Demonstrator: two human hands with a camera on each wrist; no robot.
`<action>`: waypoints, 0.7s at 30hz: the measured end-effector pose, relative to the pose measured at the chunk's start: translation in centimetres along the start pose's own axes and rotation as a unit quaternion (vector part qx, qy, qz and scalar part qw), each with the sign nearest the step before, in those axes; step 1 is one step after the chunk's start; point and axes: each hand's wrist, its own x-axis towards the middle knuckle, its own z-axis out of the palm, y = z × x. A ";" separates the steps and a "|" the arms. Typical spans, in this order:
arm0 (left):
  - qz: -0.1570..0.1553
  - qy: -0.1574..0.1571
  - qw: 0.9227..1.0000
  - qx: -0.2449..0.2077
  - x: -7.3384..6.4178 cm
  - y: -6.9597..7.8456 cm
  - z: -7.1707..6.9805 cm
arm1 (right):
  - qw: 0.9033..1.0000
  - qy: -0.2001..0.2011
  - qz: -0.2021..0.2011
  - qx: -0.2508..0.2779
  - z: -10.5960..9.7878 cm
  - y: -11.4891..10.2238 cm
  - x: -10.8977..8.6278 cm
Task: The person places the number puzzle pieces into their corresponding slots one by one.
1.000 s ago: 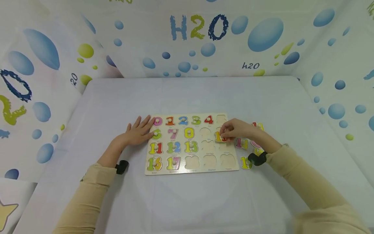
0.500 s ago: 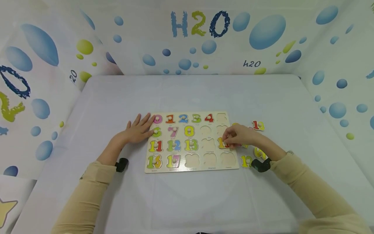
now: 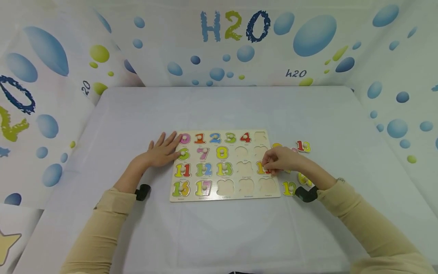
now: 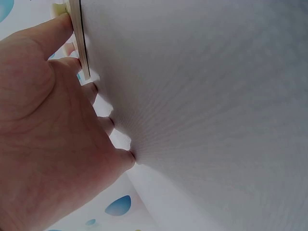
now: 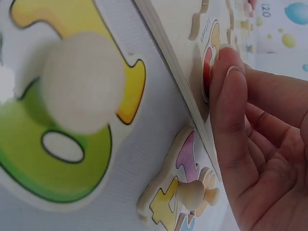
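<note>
A wooden number puzzle board (image 3: 213, 154) lies on the white table, with knobbed numeral pieces in many of its recesses. My right hand (image 3: 283, 160) is at its right side, thumb and fingertips pinching a puzzle piece (image 3: 260, 168) with a yellow-orange 1 and a red numeral. That piece sits at the right-column recess, third row; the right wrist view shows it (image 5: 207, 72) beside the printed word "Fifteen", its knob hidden by the fingers. Spread out at the board's left edge, my left hand (image 3: 160, 154) has its thumb by the green 6 (image 3: 184, 154) and other fingertips on the tablecloth (image 4: 202, 125).
Several loose puzzle pieces lie right of the board, among them a red-and-yellow one (image 3: 303, 146), a yellow-green one (image 3: 289, 188) and one with a purple 1 and yellow 4 (image 5: 166, 204). The right wrist camera (image 3: 306, 194) is close to these pieces. A printed curtain (image 3: 219, 57) stands behind.
My right hand has moved slightly right and toward me with the piece, from above the right column down to the third-row recess. The left hand stays in place; the head view has tilted slightly.
</note>
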 end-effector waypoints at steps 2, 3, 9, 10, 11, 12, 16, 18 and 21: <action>0.000 -0.001 1.000 0.000 0.0 0.1 0.0 | 1.000 0.007 -0.007 -0.009 0.0 0.0 -0.2; 0.000 -0.001 1.000 0.000 0.0 0.2 -0.1 | 1.000 0.010 -0.011 -0.013 0.0 0.0 -0.3; 0.004 -0.002 1.000 -0.003 0.0 0.1 0.1 | 0.998 0.059 -0.024 0.003 -1.2 0.7 -1.3; 0.005 -0.002 1.000 -0.005 -0.1 0.1 0.1 | 0.997 0.077 -0.021 0.003 -1.6 0.9 -1.6; 0.005 -0.001 1.000 -0.005 -0.1 0.1 0.1 | 0.995 0.095 -0.016 0.003 -2.0 1.1 -1.9; 0.006 -0.001 1.000 -0.005 0.0 0.1 0.1 | 0.994 0.112 -0.009 0.001 -2.3 1.4 -2.1; 0.008 0.000 1.000 -0.003 0.0 0.2 0.1 | 0.990 0.136 0.027 -0.019 -3.3 2.3 -3.2; 0.008 0.000 1.000 -0.002 0.0 0.2 0.0 | 0.990 0.135 0.036 -0.024 -3.4 2.6 -3.4; 0.009 0.002 1.000 -0.006 0.0 0.2 0.0 | 0.989 0.138 0.038 -0.020 -3.3 2.9 -2.9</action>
